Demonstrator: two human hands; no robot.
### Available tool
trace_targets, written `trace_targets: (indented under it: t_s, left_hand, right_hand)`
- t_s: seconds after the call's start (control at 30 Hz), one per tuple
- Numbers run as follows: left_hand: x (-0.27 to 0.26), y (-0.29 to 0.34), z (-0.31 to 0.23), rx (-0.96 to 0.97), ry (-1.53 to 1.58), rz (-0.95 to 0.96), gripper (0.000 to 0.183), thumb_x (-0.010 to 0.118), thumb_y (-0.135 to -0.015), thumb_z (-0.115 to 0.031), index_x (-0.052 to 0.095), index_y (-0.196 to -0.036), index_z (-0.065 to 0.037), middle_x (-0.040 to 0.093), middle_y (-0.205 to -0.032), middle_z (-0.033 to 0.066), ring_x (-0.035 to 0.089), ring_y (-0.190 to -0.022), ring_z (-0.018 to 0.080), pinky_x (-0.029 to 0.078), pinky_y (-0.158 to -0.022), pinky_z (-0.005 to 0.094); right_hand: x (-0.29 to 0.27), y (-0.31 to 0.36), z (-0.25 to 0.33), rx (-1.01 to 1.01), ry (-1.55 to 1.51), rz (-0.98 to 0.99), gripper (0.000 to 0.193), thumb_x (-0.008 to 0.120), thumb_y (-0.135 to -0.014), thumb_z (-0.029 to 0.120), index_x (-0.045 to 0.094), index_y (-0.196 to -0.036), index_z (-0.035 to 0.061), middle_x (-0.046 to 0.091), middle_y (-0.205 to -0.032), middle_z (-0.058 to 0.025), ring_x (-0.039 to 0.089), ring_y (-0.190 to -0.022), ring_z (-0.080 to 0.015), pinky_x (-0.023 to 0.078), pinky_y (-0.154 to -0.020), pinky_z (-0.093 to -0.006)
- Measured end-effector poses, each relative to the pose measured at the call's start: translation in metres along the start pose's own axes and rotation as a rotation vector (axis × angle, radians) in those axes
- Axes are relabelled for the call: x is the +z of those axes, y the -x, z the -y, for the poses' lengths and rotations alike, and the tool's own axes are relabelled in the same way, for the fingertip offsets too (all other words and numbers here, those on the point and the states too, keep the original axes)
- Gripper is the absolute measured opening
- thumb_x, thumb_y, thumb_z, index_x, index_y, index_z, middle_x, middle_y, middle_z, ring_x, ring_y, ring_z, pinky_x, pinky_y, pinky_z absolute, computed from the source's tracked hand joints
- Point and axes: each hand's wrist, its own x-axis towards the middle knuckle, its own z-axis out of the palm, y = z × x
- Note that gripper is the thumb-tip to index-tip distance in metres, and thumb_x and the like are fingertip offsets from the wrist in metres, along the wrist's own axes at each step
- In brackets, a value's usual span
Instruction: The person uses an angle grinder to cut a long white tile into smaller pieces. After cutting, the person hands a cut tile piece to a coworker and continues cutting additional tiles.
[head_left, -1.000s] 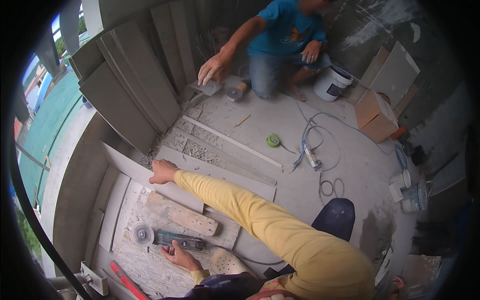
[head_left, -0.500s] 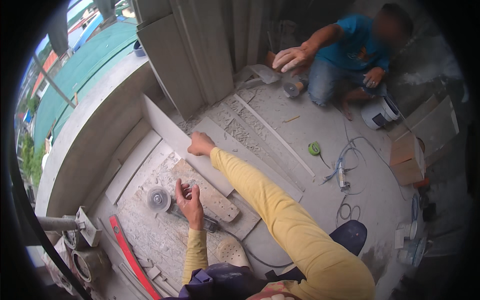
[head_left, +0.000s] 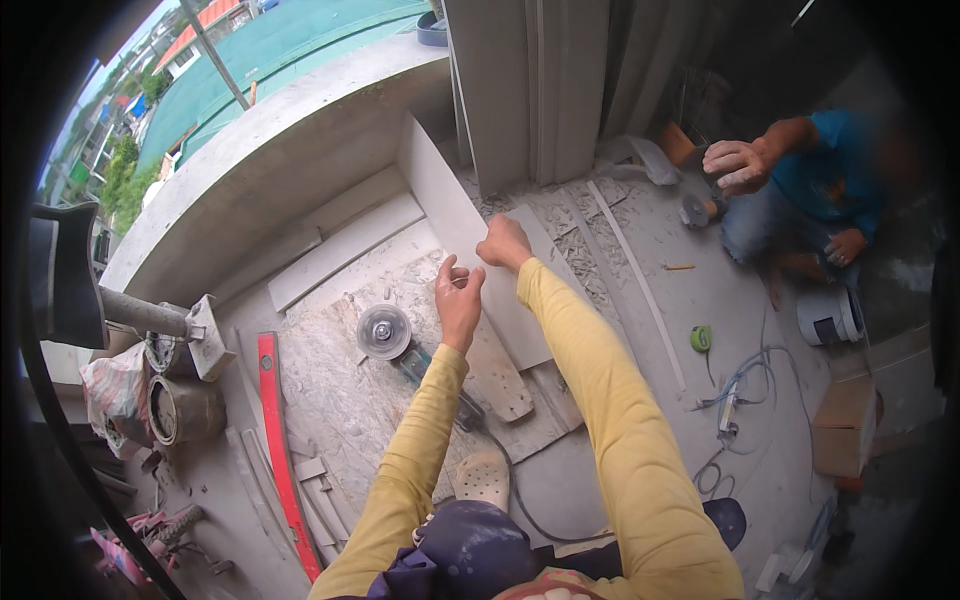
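A long, flat grey board [head_left: 443,188] stands tilted on edge, slanting from the low wall toward me. My right hand [head_left: 505,243] is closed on its upper edge. Close by the board's left face is my left hand [head_left: 460,300], its thumb and fingers apart and slightly bent, with nothing seen in them. Below and left of that hand, an angle grinder [head_left: 384,332] lies disc-up on a dusty sheet [head_left: 330,370]. A worn plank [head_left: 505,385] with small holes lies beside the board's near end.
A red spirit level [head_left: 280,450] lies at the left near a bucket [head_left: 180,408]. At the right are a green tape measure [head_left: 701,339], tangled cords [head_left: 730,400] and a cardboard box [head_left: 846,425]. A co-worker [head_left: 800,190] crouches at the back right, one hand raised beside another grinder [head_left: 697,211].
My view has swung left, so the scene sits further right in it. My left hand has come up closer to my right hand and the board. The right hand keeps its hold.
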Motion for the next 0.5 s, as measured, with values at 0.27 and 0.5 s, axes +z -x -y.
trace_targets:
  t_s: [0.27,0.5]
  left_hand:
    - [-0.004,-0.103,0.055,-0.127,-0.15,-0.188,0.084,0.073,-0.096,-0.045,0.051,-0.154,0.013,0.068,-0.127,0.0254,0.069,-0.11,0.0331,0.055,-0.1,0.0423]
    - [-0.003,-0.19,0.063,-0.531,0.221,0.005,0.07,0.064,-0.099,-0.063,0.065,-0.133,-0.001,0.073,-0.101,0.0084,0.069,-0.076,0.0263,0.049,-0.061,0.0393]
  right_hand:
    - [-0.008,0.021,0.015,-0.035,0.021,-0.005,0.029,0.074,-0.082,0.016,0.08,-0.105,0.0005,0.079,-0.109,-0.0266,0.076,-0.11,-0.0434,0.061,-0.095,-0.049]
    - [-0.051,0.066,0.022,-0.136,0.018,-0.033,0.026,0.072,-0.079,0.011,0.08,-0.099,-0.0041,0.079,-0.101,-0.03,0.077,-0.104,-0.0461,0.063,-0.093,-0.0508]
